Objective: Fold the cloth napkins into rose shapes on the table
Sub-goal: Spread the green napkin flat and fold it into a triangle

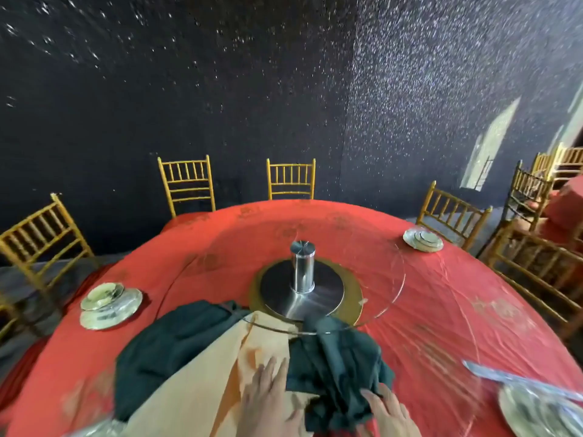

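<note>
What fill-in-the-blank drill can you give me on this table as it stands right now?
1. The left hand lies flat on the beige cloth, while the right hand rests on a dark ____ napkin.
2. The table is covered by a ____ tablecloth.
3. The steel cylinder stands upright at the ____ of the glass turntable.

Missing words: green; red; centre.
</note>
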A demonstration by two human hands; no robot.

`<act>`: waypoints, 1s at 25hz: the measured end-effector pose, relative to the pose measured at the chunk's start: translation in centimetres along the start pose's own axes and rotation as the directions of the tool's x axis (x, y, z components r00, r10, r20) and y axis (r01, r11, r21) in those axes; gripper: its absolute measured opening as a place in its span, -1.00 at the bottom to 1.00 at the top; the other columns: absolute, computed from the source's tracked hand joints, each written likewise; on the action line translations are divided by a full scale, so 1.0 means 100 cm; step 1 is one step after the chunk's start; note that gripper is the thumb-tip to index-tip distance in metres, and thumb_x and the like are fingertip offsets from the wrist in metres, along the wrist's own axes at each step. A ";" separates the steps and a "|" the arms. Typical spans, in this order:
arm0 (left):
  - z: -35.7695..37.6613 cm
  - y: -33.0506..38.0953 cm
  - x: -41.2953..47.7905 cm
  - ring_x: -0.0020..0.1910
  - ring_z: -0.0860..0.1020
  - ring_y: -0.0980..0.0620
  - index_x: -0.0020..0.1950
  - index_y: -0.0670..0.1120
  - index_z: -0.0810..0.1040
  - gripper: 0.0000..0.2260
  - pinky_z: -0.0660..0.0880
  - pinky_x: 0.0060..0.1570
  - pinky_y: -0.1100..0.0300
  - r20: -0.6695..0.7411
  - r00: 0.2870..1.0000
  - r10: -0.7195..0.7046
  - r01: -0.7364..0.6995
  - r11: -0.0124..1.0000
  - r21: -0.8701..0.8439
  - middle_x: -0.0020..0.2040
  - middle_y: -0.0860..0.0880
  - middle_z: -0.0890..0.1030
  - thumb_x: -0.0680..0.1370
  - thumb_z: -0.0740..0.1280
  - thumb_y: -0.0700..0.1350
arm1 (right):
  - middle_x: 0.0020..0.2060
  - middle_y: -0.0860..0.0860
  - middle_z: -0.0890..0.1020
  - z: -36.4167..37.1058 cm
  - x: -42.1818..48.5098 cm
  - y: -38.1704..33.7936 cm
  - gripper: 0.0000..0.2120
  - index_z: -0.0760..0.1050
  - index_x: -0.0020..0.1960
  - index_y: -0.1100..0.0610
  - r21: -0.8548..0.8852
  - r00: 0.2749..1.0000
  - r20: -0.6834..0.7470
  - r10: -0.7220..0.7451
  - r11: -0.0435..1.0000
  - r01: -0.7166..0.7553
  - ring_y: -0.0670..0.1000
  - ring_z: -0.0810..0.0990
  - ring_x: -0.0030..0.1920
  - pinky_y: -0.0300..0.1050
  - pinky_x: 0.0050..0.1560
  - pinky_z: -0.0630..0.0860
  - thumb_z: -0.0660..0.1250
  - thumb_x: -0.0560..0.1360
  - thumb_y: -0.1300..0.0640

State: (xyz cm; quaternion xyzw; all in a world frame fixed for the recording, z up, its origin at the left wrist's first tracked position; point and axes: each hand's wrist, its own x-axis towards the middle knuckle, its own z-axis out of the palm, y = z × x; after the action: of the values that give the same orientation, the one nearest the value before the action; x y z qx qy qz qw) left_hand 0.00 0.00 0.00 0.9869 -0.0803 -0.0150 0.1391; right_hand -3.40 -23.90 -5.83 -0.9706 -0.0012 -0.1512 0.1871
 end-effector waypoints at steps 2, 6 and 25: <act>0.012 -0.002 0.010 0.53 -0.14 -0.06 0.53 0.12 -0.21 -0.23 -0.05 0.48 -0.04 0.262 0.963 -0.067 0.087 0.994 -0.065 0.55 0.09 -0.22 0.50 0.19 0.26 | 0.26 -0.10 0.37 0.008 0.014 -0.019 -0.30 0.36 0.15 -0.20 -0.014 0.996 0.020 -0.087 0.996 0.087 0.01 0.67 -0.13 -0.07 -0.29 0.60 0.14 0.02 -0.34; 0.044 -0.008 0.022 0.53 -0.20 -0.05 0.53 0.13 -0.23 -0.19 -0.13 0.47 -0.09 0.292 0.955 -0.041 0.043 0.999 -0.001 0.54 0.09 -0.24 0.49 0.22 0.28 | 0.53 -0.10 -0.04 0.048 0.027 -0.005 -0.20 0.34 0.26 -0.17 -0.088 0.964 0.137 -0.227 0.967 0.240 -0.06 0.10 0.49 -0.03 0.41 0.05 0.22 0.05 -0.38; 0.131 -0.006 -0.012 0.53 -0.03 -0.12 0.53 0.12 0.06 -0.48 0.01 0.44 -0.11 0.123 0.992 0.016 -0.032 0.991 0.131 0.56 0.04 0.05 0.59 -0.05 0.25 | -0.08 -0.04 0.70 0.068 -0.026 0.047 -0.33 0.62 0.06 -0.13 -0.351 0.958 0.023 -0.286 0.895 0.276 -0.07 0.67 -0.05 0.06 0.33 -0.03 -0.30 0.62 -0.11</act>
State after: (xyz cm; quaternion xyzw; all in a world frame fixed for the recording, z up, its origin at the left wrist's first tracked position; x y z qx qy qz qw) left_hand -1.77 -2.77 -12.74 0.9902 -0.1013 -0.0679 0.0681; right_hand -3.58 -25.70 -14.30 -0.9756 -0.1115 -0.1887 -0.0127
